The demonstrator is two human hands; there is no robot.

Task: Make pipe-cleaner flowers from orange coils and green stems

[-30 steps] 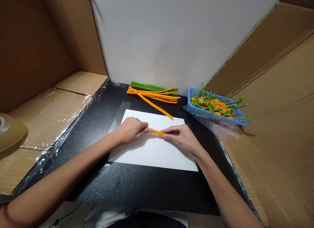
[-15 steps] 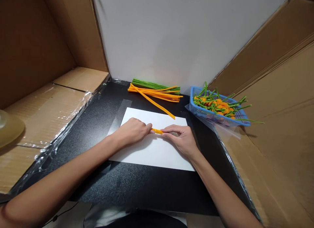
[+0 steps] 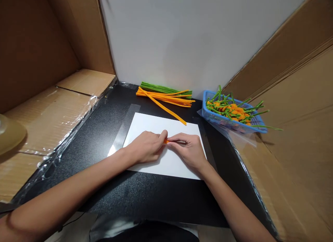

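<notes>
On my feed the left hand (image 3: 147, 146) and the right hand (image 3: 187, 151) meet over a white sheet of paper (image 3: 153, 125), both curled nearly closed. Their fingertips (image 3: 162, 135) pinch a short orange pipe cleaner (image 3: 165, 141) from either side, and only a sliver of it shows between them, so I can't read its full shape. It sits above the middle of the sheet, which lies on a black tabletop (image 3: 145, 197). Beyond the sheet I have a bundle of green pipe cleaners (image 3: 156, 87) and, just in front of it, loose orange pipe cleaners (image 3: 166, 100), with one long strand reaching the sheet's top edge. To the right, a blue plastic basket (image 3: 215, 117) holds green-stemmed orange pieces (image 3: 232, 108), some stems poking over its rim
</notes>
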